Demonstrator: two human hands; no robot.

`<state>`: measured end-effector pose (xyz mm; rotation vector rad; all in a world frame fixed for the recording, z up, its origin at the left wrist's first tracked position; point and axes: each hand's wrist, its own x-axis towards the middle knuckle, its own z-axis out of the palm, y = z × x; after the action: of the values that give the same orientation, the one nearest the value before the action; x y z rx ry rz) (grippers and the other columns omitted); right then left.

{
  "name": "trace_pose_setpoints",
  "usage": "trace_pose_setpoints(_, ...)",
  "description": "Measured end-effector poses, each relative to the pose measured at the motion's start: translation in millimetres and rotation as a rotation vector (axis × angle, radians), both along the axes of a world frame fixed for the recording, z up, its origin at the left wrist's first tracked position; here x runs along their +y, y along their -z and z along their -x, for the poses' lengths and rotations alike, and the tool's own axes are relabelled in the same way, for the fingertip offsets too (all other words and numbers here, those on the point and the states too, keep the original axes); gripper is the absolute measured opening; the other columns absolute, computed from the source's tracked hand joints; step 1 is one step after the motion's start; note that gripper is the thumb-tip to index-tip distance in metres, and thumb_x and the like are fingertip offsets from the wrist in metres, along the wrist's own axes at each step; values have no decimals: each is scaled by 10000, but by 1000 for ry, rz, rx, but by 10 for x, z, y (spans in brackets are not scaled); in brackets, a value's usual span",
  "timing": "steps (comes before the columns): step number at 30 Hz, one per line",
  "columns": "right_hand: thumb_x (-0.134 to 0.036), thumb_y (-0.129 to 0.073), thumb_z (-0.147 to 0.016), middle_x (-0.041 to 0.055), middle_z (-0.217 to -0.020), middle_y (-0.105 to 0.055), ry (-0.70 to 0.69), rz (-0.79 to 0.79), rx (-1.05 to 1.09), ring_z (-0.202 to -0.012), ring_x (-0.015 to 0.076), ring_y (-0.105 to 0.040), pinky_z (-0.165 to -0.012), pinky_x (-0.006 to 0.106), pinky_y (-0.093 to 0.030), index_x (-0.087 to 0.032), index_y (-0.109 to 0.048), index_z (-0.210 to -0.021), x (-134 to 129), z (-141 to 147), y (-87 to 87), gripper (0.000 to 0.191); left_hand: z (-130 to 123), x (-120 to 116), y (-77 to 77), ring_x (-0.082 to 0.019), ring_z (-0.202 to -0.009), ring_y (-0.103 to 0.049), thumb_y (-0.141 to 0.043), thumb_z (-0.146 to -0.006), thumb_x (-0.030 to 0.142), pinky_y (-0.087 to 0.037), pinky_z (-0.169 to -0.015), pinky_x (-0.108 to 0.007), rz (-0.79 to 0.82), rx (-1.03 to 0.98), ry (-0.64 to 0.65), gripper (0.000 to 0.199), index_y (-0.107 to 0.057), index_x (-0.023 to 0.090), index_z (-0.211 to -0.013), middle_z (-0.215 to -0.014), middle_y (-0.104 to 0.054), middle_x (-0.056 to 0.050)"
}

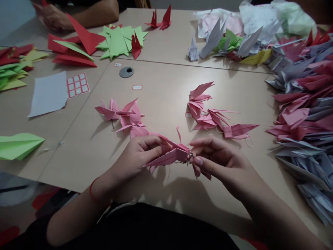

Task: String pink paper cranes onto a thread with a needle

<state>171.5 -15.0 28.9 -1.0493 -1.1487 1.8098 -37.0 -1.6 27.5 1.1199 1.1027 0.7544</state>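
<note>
Folded pink paper pieces (169,157) are pinched in my left hand (145,149), just above the table's near side. My right hand (218,156) closes thumb and fingertips on a small dark metal ring or hook (191,155) at the right end of these pieces. From my left hand, a joined string of pink paper cranes (132,118) runs up and left on the table. Beyond my right hand lies another cluster of pink cranes (208,118), with a thin pale thread loop (249,141) at its right end.
Grey and pink cranes (301,114) are heaped along the right. Green papers (122,40) and red papers (83,41) lie at the back left, near another person's hand (53,17). A white sheet (48,93) and a label sheet (77,85) lie left.
</note>
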Motion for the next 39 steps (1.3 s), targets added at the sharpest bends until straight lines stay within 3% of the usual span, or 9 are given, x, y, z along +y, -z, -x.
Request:
trace_pose_setpoints(7,-253,-603,-858,6,-798,-621,11,-161,-257,-591,87,-554,-486,206,-425,-238,-607,-983,-36,-17,-49,126,-18,-18,4,-60,-371,-396,-651,-790,326,-307,-377,-173,37,-24,-65,181,-727,167,-749,-418,-501,37)
trace_pose_setpoints(12,-230,-572,-867,41,-992,-566,95,-399,-386,-720,121,-548,-570,248,-451,-249,-592,-953,-72,5,-65,91,-61,-41,3,-51,-355,-380,-700,-739,319,-282,-350,-167,54,-81,-138,150,-724,173,-718,-413,-497,42)
trace_pose_setpoints(15,-196,-566,-865,5,-798,-518,118,-506,-470,-662,111,-494,-541,243,-408,-228,-551,-825,-109,31,-64,54,-79,-63,15,-49,-363,-392,-696,-748,323,-284,-342,-166,-6,-63,-205,151,-727,180,-710,-435,-521,35)
trace_pose_setpoints(18,-207,-587,-854,-23,-683,-462,83,-514,-523,-587,97,-437,-488,237,-355,-218,-524,-809,-144,71,-39,78,-96,-99,29,-53,-394,-426,-694,-756,318,-316,-357,-167,-105,-7,-260,139,-733,190,-717,-487,-565,26)
trace_pose_setpoints(27,-188,-551,-866,-28,-697,-480,158,-465,-503,-557,83,-439,-471,221,-364,-220,-502,-827,-169,172,26,70,-106,-217,101,-73,-418,-471,-654,-803,298,-350,-386,-197,-323,155,-296,162,-725,214,-683,-503,-594,17)
trace_pose_setpoints(34,-158,-536,-869,-29,-701,-492,138,-428,-442,-595,90,-470,-501,223,-389,-219,-531,-829,-143,98,-38,73,-98,-159,49,-72,-477,-499,-704,-739,318,-389,-443,-182,-172,101,-349,139,-723,183,-712,-582,-639,10)
trace_pose_setpoints(39,-133,-555,-843,24,-921,-548,151,-495,-409,-826,128,-556,-597,228,-459,-213,-548,-832,-90,31,-79,82,-67,-118,30,-87,-570,-563,-725,-713,306,-444,-525,-170,-65,16,-265,143,-721,167,-682,-648,-670,-3)
